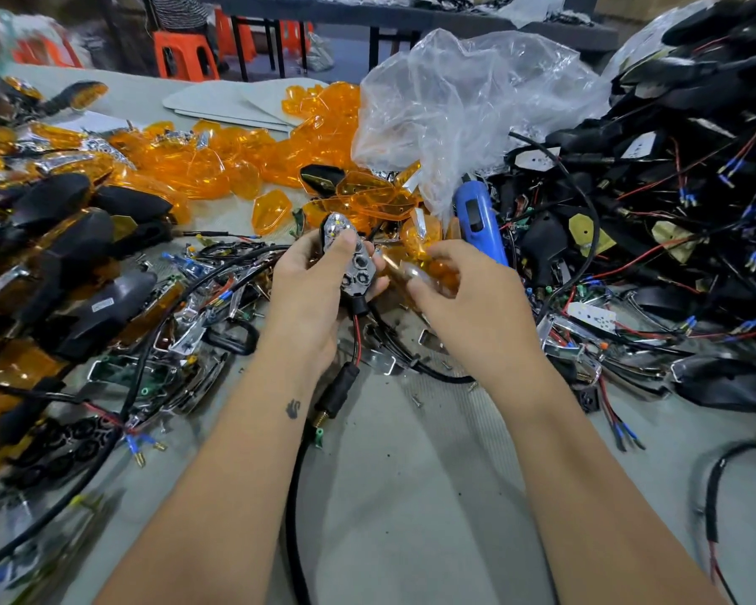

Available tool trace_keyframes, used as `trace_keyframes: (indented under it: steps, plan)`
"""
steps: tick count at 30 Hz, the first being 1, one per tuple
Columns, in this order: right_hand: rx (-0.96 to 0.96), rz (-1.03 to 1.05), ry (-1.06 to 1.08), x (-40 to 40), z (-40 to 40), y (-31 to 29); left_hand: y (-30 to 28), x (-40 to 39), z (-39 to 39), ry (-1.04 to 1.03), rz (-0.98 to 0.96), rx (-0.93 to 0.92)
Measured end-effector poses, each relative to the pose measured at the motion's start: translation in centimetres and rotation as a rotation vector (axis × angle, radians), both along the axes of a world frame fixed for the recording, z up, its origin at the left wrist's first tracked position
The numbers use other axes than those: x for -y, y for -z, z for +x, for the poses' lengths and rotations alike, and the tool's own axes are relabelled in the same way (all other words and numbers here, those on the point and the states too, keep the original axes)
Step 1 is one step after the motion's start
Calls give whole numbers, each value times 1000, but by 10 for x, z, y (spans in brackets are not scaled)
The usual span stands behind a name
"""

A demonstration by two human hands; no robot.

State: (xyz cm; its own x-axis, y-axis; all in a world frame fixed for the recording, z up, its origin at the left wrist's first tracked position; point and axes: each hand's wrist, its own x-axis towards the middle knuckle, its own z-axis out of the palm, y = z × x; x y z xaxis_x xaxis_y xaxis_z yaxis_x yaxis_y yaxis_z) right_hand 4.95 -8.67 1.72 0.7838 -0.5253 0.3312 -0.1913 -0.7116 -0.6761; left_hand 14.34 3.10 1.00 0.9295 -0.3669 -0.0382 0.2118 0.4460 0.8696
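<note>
My left hand [313, 290] grips a turn-signal lamp body [353, 266] with a chrome reflector facing up; my thumb lies across its upper end. A black stem with red and black wires [343, 382] hangs from it toward me. Just to the right, my right hand [463, 294] pinches an orange translucent lens [437, 272] between thumb and fingers, close beside the lamp body. The lens looks blurred.
Loose orange lenses [245, 163] cover the table's middle back. Assembled black signals [75, 238] lie at left, a heap of black housings and wires [673, 203] at right. A blue electric screwdriver [479, 220] and crumpled clear bag [459, 102] sit behind my hands. Screws [417, 401] dot the grey tabletop.
</note>
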Motion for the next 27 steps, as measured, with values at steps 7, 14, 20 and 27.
trace_keyframes:
  steps: [7, 14, 20, 27]
  plan:
    - [378, 548, -83, -5, -1, -7, -3, 7, -13, 59, -32, 33]
    - [409, 434, -83, -32, 6, -2, -3, 7, -23, 196, -153, -23]
    - [352, 275, -50, -37, 7, 1, -2, 7, -23, 190, -185, -58]
    - [342, 152, -77, -38, 7, 4, -3, 6, -24, 203, -293, -132]
